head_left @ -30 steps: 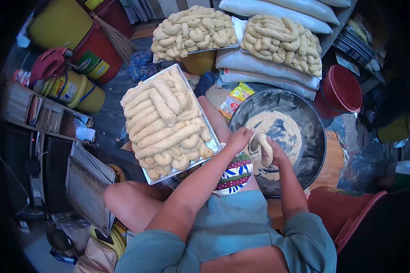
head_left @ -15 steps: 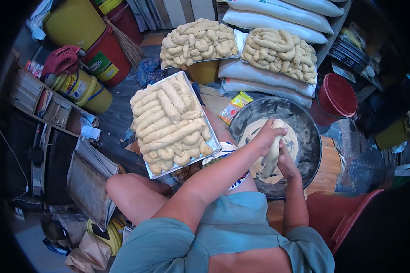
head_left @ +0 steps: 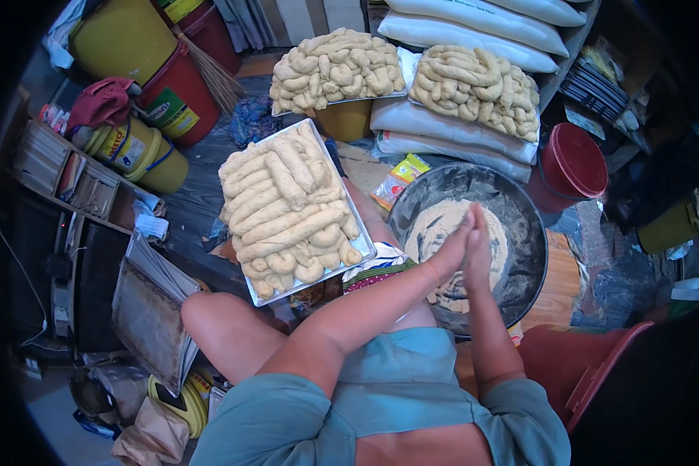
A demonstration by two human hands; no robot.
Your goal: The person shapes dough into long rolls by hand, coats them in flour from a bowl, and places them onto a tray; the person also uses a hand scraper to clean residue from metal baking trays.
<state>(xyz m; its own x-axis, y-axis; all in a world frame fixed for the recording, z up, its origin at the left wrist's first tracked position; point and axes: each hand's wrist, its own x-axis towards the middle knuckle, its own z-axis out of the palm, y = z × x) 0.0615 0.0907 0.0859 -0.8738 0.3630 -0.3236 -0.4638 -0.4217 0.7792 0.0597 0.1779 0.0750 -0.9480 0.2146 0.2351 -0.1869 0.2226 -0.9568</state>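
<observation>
My left hand (head_left: 450,252) and my right hand (head_left: 479,250) are pressed flat together, palm to palm, fingers pointing away from me. They hover over a wide dark round pan (head_left: 524,213) that holds a floury mass of dough (head_left: 426,233). A piece of dough lies between the palms and is almost wholly hidden. To the left of the pan, a metal tray (head_left: 363,242) rests by my knee, filled with several long pale dough rolls (head_left: 283,206).
Two more heaps of dough rolls (head_left: 338,68) (head_left: 474,81) sit on trays at the back, over white sacks (head_left: 443,128). A red bucket (head_left: 575,163) stands at the right, with a red chair (head_left: 590,365) nearer me. Yellow tins (head_left: 132,147) and an empty tray (head_left: 144,311) are at the left.
My hands have moved forward from near my lap to over the pan. The hanging dough piece seen between them is now closed in by the flattened palms.
</observation>
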